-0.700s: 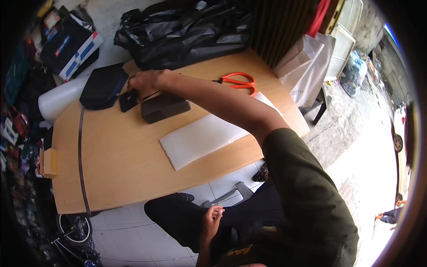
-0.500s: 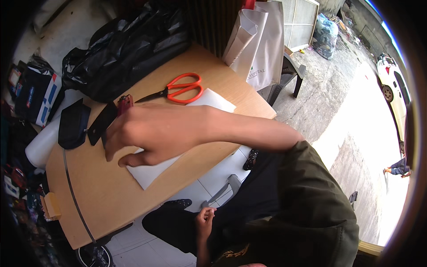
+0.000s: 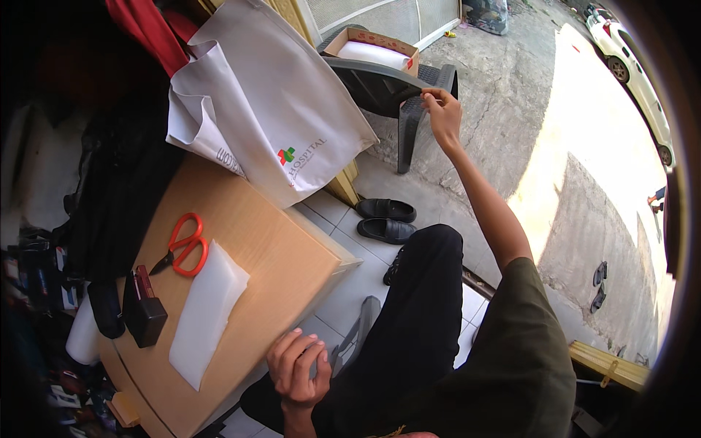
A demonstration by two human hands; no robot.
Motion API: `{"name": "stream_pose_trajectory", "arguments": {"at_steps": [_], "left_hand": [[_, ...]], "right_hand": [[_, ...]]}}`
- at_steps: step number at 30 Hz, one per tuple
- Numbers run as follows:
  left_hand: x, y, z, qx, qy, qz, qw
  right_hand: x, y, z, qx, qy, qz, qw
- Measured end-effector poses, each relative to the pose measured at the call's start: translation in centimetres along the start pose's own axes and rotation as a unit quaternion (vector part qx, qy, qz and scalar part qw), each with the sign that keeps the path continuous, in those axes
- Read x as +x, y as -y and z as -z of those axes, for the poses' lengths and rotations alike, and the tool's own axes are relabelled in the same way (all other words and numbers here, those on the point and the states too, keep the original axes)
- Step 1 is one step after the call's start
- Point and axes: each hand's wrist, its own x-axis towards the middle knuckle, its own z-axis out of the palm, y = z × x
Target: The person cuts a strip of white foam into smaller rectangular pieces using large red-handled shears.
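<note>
My right hand (image 3: pixel 443 117) is stretched out to the far right, at the end of a black plastic chair's (image 3: pixel 380 79) top rail. Its fingers are bent together; whether they touch the chair or pinch something small is hidden. My left hand (image 3: pixel 298 369) is by the table's near edge, above my lap, fingers loosely bent and apart, with nothing visible in them. On the wooden table (image 3: pixel 252 241) lie orange-handled scissors (image 3: pixel 191 247), a flat white wrapped packet (image 3: pixel 209 310) and a black boxy item (image 3: pixel 146 320) with a dark red part beside it.
A white cloth bag (image 3: pixel 270 102) stands at the table's far end. An open cardboard box (image 3: pixel 374 51) with white material inside sits on the chair. Black shoes (image 3: pixel 385 219) are on the tiles. A white roll (image 3: pixel 82 339) and black plastic (image 3: pixel 109 190) are at the left.
My right hand has gone from above the table to the chair at the far right. The view has swung right, bringing the chair and box into sight. My left hand has risen toward the table edge.
</note>
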Motion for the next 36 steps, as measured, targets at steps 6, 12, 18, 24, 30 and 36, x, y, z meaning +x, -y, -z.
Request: {"name": "stream_pose_trajectory", "arguments": {"at_steps": [6, 12, 18, 24, 30, 36], "left_hand": [[10.3, 0.6, -1.4, 0.131, 0.093, 0.045, 0.986], [11.7, 1.6, -3.3, 0.148, 0.229, 0.022, 0.962], [11.5, 2.4, -3.1, 0.192, 0.238, -0.007, 0.952], [11.0, 4.1, -3.0, 0.231, 0.219, -0.064, 0.946], [11.8, 2.4, -3.6, 0.224, 0.232, -0.006, 0.947], [12.2, 1.9, -3.2, 0.174, 0.236, 0.018, 0.956]], "right_hand": [[12.8, -8.2, -4.7, -0.189, 0.018, -0.010, 0.982], [22.6, -16.8, -9.3, -0.268, 0.283, -0.029, 0.921], [23.9, -17.8, -12.0, -0.199, 0.330, -0.208, 0.899], [25.1, -18.1, -13.0, -0.084, 0.260, -0.410, 0.870], [27.8, -21.1, -11.4, -0.150, 0.165, -0.297, 0.929], [31.1, -17.3, -4.7, -0.127, 0.151, -0.168, 0.966]]}}
